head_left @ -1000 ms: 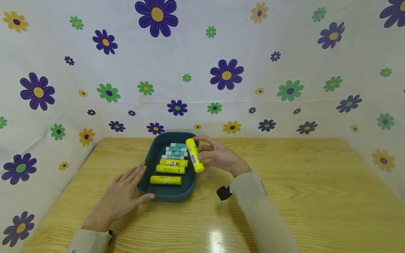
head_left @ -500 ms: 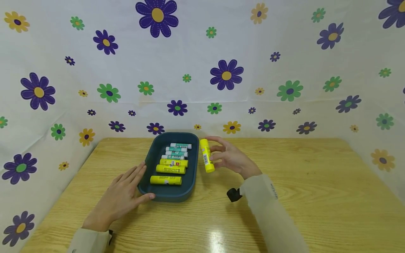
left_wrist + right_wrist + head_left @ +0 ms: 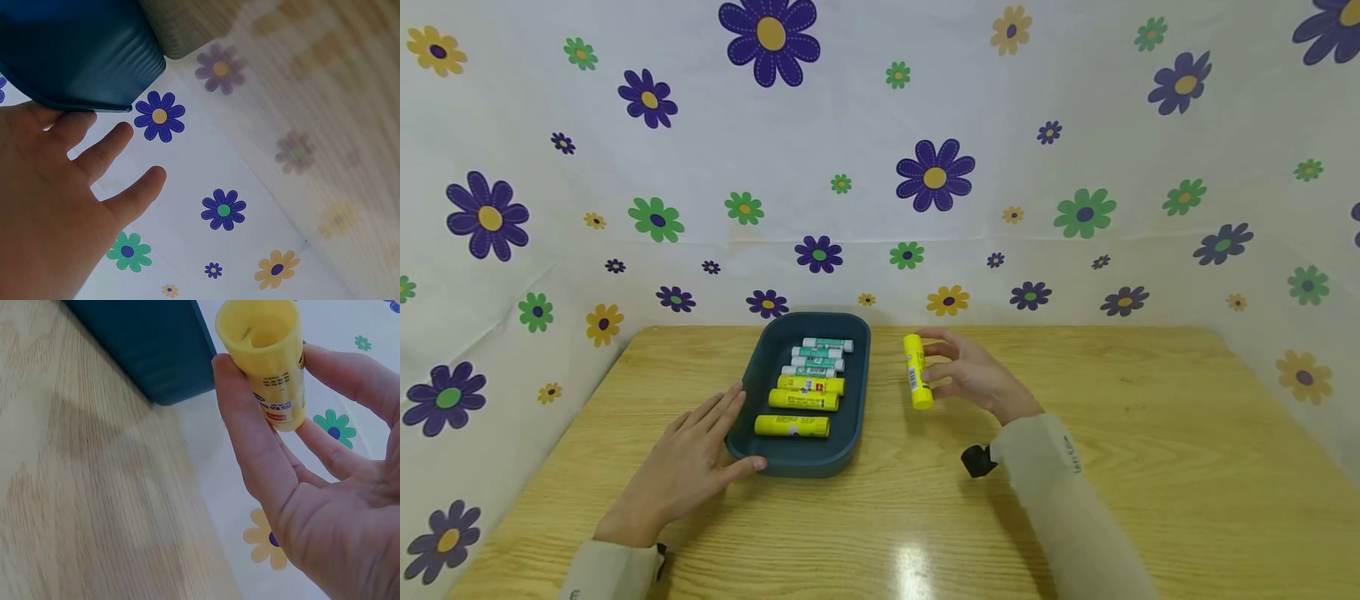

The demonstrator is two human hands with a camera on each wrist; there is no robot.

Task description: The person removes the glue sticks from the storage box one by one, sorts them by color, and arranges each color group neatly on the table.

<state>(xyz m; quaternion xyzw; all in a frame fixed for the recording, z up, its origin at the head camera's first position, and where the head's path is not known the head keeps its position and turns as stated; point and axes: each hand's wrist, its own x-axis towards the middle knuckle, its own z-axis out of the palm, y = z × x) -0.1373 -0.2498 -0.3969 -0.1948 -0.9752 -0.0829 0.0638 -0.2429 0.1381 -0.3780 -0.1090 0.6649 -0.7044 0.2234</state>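
Pinching the yellow tube (image 3: 917, 372) above the desk (image 3: 1120, 400), right hand (image 3: 973, 382) could drop it, round and likely to roll, if pressure slackens; straight-fingered left hand (image 3: 681, 468) touches tray (image 3: 852, 412).

Head view down, wrist closeups, tray (image 3: 808, 450) shared

The left arm (image 3: 613, 573) is slanting in from the lower left, and its hand (image 3: 677, 471) is lying with extended fingers (image 3: 709, 418) pointing forward, the thumb (image 3: 742, 472) standing apart and pointing rightward. The right arm (image 3: 1071, 508) is angling forward and leftward, its hand (image 3: 976, 379) facing left and gripping between curved fingers (image 3: 943, 351) and thumb.
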